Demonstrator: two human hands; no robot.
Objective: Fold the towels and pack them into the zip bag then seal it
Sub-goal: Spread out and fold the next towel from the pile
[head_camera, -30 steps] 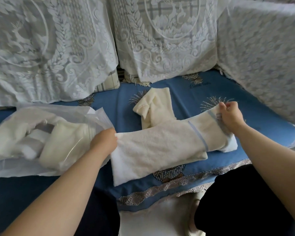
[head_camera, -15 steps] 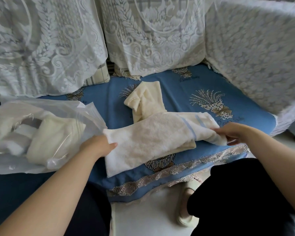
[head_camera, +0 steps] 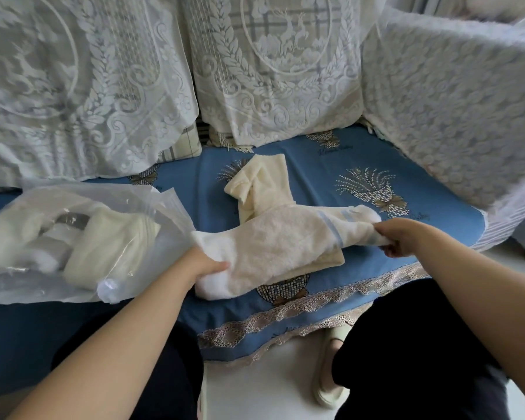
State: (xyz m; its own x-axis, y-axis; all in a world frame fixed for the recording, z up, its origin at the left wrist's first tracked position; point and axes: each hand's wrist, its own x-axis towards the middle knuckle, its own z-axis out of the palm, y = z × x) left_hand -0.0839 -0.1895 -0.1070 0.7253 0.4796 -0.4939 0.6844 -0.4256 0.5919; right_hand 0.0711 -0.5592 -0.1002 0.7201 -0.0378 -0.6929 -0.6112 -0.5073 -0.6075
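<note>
A cream towel with blue stripes (head_camera: 285, 247) lay stretched across the blue seat cushion (head_camera: 315, 165), held at both ends. The left hand (head_camera: 205, 265) pinched the towel's near-left end, fingers closed on the cloth; the right hand (head_camera: 397, 237) gripped the bunched striped end, fingers curled around it. A second cream towel (head_camera: 261, 189), loosely folded, lay behind, its near end under the first. The clear zip bag (head_camera: 82, 237), mouth open toward the towels, rested at left and contained folded pale towels. Lace covers (head_camera: 273, 71) draped the backrest.
</note>
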